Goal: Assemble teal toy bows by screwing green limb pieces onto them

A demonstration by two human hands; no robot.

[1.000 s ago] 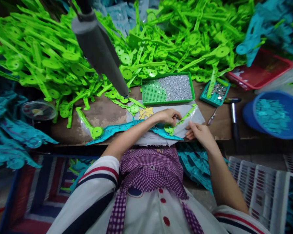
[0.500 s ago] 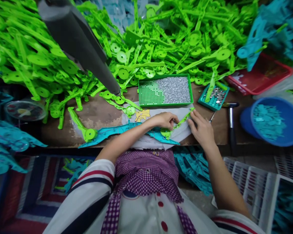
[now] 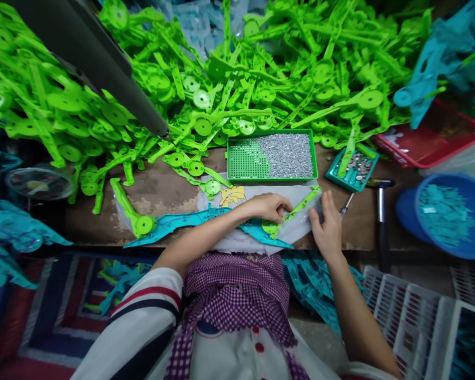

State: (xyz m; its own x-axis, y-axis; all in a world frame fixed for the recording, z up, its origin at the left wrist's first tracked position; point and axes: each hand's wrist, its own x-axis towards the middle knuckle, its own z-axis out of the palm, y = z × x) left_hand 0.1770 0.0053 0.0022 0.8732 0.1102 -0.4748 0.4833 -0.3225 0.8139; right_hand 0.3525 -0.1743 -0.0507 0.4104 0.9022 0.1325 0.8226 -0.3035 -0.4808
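My left hand is curled, its fingertips pinching a green plastic arm piece that lies over a teal plastic piece on a white cloth at the table's front edge. My right hand rests beside it with fingers stretched flat, fingertips near the green piece's far end. A green tray of small silver parts stands just beyond both hands.
A big heap of green plastic pieces fills the back of the table. A small teal tray of metal bits, a hammer, a red tray and a blue bowl stand to the right. White crates sit below right.
My right hand has moved up from the table's edge and opened flat beside the green piece. My left hand has kept its pinch. The view has tilted slightly down.
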